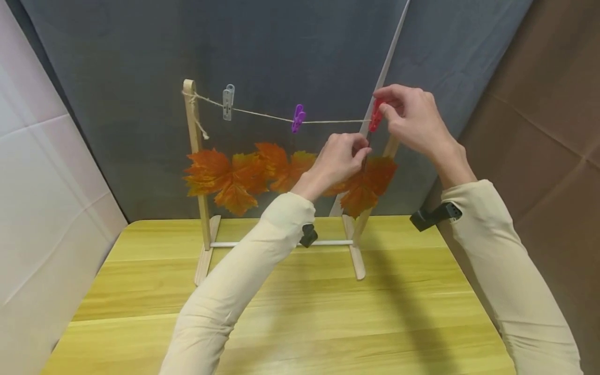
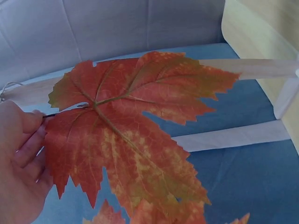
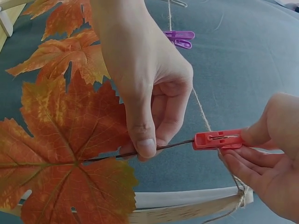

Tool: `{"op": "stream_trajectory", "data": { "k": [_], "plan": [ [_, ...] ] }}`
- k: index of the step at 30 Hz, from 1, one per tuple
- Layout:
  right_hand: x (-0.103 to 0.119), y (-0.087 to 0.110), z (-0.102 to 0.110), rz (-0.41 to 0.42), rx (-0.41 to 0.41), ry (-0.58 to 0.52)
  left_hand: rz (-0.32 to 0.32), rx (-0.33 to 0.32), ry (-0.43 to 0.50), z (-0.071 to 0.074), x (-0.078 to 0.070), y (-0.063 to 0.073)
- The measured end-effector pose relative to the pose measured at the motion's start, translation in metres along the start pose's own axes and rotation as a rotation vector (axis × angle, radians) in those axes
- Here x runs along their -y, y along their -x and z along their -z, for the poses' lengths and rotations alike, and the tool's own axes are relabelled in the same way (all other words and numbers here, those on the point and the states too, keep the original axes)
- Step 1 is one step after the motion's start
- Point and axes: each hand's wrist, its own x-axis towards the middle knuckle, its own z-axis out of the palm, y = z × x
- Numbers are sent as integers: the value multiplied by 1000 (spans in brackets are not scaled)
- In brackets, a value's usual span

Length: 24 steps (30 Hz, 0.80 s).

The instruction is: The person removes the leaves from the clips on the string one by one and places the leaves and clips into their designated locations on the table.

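My left hand (image 1: pixel 341 156) pinches the thin dark stem of an orange-red maple leaf (image 2: pixel 117 107) between thumb and fingers. The leaf spreads out below the hand, and the stem's tip meets the end of a red clothespin (image 3: pixel 218 139). That clothespin sits on the twine (image 1: pixel 337 122) near the right post, its handle ends pinched by my right hand (image 1: pixel 417 117). Farther left on the twine are a purple clothespin (image 1: pixel 298 119) and a grey-white clothespin (image 1: pixel 227 102). Two more orange leaves, a left leaf (image 1: pixel 229 179) and a middle leaf (image 1: pixel 281 166), hang at a level below them.
The twine is tied to a wooden stand with a left post (image 1: pixel 193 130), flat feet (image 1: pixel 353 250) and a white lower bar (image 1: pixel 330 242). It stands at the back of a wood-grain table (image 1: pixel 300 323). Behind hangs a dark grey cloth (image 1: pixel 140 62); pale and brown cloths flank the sides.
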Motion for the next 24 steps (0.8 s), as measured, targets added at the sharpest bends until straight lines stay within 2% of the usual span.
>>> {"op": "stream_trajectory", "data": {
  "k": [13, 24],
  "plan": [
    [-2, -3, -4, 18, -148, -40, -4, 0, 43, -3, 2, 1],
    [-4, -3, -10, 77, -318, -88, 45, 62, 75, -6, -8, 2]
  ]
}}
